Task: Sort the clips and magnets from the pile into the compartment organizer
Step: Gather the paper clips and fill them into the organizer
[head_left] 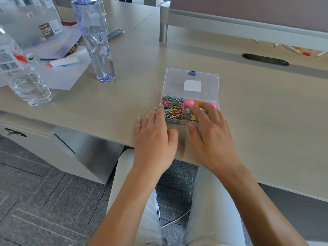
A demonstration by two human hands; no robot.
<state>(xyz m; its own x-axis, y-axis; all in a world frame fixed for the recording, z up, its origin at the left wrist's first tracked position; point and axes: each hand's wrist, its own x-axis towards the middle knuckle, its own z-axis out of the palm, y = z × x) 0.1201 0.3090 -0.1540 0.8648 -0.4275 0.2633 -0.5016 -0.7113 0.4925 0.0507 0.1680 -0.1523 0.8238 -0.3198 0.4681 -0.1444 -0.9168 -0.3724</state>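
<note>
A clear plastic compartment organizer (191, 96) lies on the desk with its lid (205, 82) folded back. Its left compartment is full of coloured paper clips (173, 108). Round pink and orange magnets (189, 102) sit in the far right compartment, and small binder clips (190, 117) lie nearer me. My left hand (154, 137) rests flat on the desk with straight fingers, fingertips touching the organizer's left edge. My right hand (211, 134) lies over the organizer's right half with fingers spread, hiding part of it. Neither hand holds anything that I can see.
Two clear water bottles (95, 43) (23, 75) stand at the left on the wooden desk (124, 96), beside papers, a plastic bag and glue sticks (64, 62). A cable slot (265, 59) and pencils lie at the back right. A grey divider post (163, 27) rises behind.
</note>
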